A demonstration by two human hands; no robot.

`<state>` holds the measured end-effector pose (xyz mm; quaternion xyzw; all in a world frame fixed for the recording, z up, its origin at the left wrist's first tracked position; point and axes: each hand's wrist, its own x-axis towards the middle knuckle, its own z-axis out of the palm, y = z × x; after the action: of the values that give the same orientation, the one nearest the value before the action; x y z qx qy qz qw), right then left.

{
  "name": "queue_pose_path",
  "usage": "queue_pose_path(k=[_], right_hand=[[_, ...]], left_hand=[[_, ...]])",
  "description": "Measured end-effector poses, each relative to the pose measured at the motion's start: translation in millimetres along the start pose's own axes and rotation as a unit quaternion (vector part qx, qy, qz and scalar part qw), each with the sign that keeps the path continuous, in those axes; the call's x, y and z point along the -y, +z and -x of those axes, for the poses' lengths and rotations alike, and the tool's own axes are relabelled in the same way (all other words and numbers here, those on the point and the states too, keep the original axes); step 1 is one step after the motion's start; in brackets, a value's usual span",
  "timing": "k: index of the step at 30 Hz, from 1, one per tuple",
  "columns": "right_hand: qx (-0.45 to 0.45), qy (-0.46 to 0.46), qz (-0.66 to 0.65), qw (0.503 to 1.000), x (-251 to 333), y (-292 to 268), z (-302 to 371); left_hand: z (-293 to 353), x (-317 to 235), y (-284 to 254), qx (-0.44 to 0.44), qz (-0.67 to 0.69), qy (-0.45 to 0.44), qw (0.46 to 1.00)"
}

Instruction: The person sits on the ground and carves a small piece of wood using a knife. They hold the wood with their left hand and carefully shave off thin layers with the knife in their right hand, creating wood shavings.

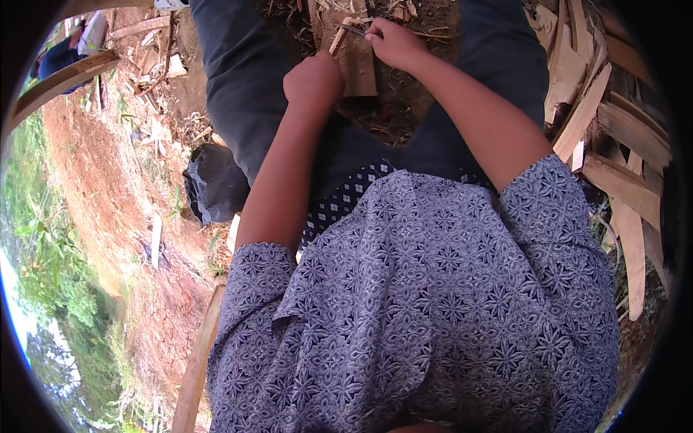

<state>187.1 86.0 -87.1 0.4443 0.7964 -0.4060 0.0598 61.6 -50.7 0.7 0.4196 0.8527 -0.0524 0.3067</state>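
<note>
My left hand is closed round the near end of a thin wooden stick, which points up and slightly to the right. Opposite it, my right hand grips what looks like a small knife; its thin dark blade reaches left and meets the stick near the far end. The knife's handle is hidden in my fingers. Beneath both hands a flat wooden board lies between my legs.
Split wood pieces are piled on the right. At the left sits a black plastic bag beside my leg. Wood chips litter the reddish soil. Part of another person in blue shows at the upper left.
</note>
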Motion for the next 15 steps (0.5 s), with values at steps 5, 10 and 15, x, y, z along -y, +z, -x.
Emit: queue_pose_path(k=[5,10,15], right_hand=[[-0.024,0.034,0.010,0.999,5,5,-20],[-0.037,0.111,0.052,0.992,34,5,-35],[0.070,0.121,-0.056,0.989,72,-37,-27]], left_hand=[[-2,2,4,0.003,0.001,-0.004,1.000],[1,-2,6,-0.028,-0.019,-0.002,0.999],[-2,1,1,0.006,0.020,-0.018,1.000]])
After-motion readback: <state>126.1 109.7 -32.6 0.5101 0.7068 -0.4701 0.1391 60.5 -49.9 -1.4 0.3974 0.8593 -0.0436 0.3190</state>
